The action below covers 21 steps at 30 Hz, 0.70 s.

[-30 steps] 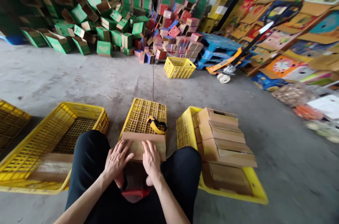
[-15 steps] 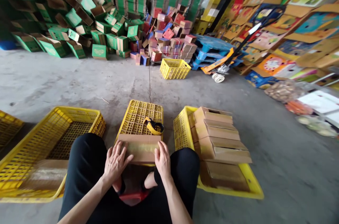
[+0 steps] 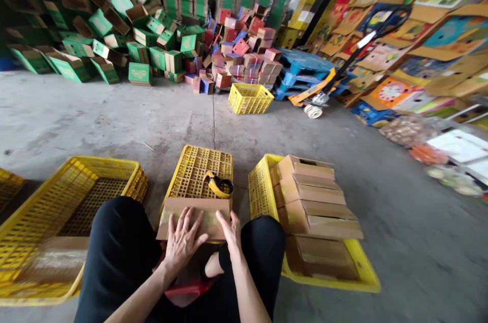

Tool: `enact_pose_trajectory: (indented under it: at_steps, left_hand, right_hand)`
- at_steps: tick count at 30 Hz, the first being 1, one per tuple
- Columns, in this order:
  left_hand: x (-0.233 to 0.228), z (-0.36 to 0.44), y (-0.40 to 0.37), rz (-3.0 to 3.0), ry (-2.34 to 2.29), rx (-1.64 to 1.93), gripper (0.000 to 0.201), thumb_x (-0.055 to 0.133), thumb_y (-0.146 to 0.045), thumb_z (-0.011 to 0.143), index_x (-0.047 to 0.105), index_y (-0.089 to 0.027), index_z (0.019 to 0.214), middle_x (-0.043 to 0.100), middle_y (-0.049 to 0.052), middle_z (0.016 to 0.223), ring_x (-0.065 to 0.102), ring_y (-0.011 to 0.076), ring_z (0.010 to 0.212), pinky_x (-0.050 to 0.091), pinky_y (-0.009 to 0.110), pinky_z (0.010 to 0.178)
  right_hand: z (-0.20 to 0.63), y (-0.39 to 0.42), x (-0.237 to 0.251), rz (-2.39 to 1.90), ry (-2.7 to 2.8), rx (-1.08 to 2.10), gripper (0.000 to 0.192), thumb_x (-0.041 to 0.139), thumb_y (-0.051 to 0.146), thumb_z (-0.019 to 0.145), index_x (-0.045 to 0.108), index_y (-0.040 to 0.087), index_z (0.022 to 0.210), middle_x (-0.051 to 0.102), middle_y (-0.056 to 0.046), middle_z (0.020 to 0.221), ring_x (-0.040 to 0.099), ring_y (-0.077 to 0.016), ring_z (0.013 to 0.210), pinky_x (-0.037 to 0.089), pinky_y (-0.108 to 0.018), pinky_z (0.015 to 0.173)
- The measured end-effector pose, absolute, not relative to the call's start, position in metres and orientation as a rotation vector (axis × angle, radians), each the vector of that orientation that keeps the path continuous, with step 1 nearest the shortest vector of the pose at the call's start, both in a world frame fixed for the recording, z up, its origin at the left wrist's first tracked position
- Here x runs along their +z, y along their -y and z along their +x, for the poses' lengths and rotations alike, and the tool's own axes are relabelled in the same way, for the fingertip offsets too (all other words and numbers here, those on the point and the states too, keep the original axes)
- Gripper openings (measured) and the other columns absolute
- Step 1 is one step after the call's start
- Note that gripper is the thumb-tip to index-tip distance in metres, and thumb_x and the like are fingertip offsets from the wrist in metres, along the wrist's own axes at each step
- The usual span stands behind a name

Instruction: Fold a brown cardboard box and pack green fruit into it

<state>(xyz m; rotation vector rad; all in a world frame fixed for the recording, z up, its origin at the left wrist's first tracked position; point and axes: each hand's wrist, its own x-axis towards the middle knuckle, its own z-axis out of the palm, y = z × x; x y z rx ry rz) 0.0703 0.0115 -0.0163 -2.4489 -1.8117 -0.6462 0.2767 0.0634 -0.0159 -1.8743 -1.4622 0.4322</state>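
A flattened brown cardboard box lies across the near end of an upturned yellow crate, with clear tape along its middle. My left hand rests on it, fingers spread and stretched out. On the box's right part sits my right hand, its fingers extended and thumb apart. Just beyond the box, a yellow tape dispenser lies on the crate. To the right, another yellow crate holds several folded cardboard boxes.
A yellow crate at my left contains a taped cardboard piece. Ahead stand a small yellow crate, an orange pallet jack and blue pallets. Green boxes are heaped at the back left.
My left hand has slid right and inward over the cardboard box, its fingers spreading wider. My right hand has moved slightly left onto the box. The box's left end now sits farther left.
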Motion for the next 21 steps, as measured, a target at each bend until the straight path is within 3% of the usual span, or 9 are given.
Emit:
enact_pose_trajectory:
  at_steps: [5, 12, 21]
  left_hand:
    - [-0.016, 0.069, -0.012, -2.456, 1.832, -0.663, 0.065, 0.050, -0.065, 0.106, 0.051, -0.032, 0.162, 0.054, 0.017, 0.162, 0.045, 0.0402, 0.153, 0.020, 0.073, 0.127]
    - [-0.012, 0.068, -0.011, -2.466, 1.842, -0.653, 0.063, 0.048, -0.063, 0.108, 0.049, -0.032, 0.164, 0.054, 0.016, 0.162, 0.044, 0.0391, 0.154, 0.021, 0.072, 0.127]
    - [-0.009, 0.029, -0.009, -2.500, 1.770, -0.663, 0.065, 0.048, -0.059, 0.110, 0.042, -0.027, 0.167, 0.048, 0.010, 0.168, 0.046, 0.0323, 0.154, 0.037, 0.051, 0.126]
  right_hand:
    - [0.280, -0.067, -0.013, -1.873, 1.306, 0.636, 0.065, 0.054, 0.073, 0.091, 0.084, 0.016, 0.095, 0.082, -0.013, 0.087, 0.077, -0.0293, 0.080, 0.060, -0.036, 0.072]
    - [0.278, -0.068, -0.016, -1.890, 1.257, 0.608, 0.082, 0.035, 0.083, 0.097, 0.084, 0.017, 0.097, 0.082, -0.018, 0.097, 0.078, -0.0323, 0.091, 0.059, -0.038, 0.083]
    - [0.275, -0.072, -0.029, -1.960, 1.345, 0.431, 0.108, 0.006, 0.084, 0.100, 0.084, 0.009, 0.097, 0.081, -0.026, 0.102, 0.078, -0.0350, 0.094, 0.057, -0.041, 0.085]
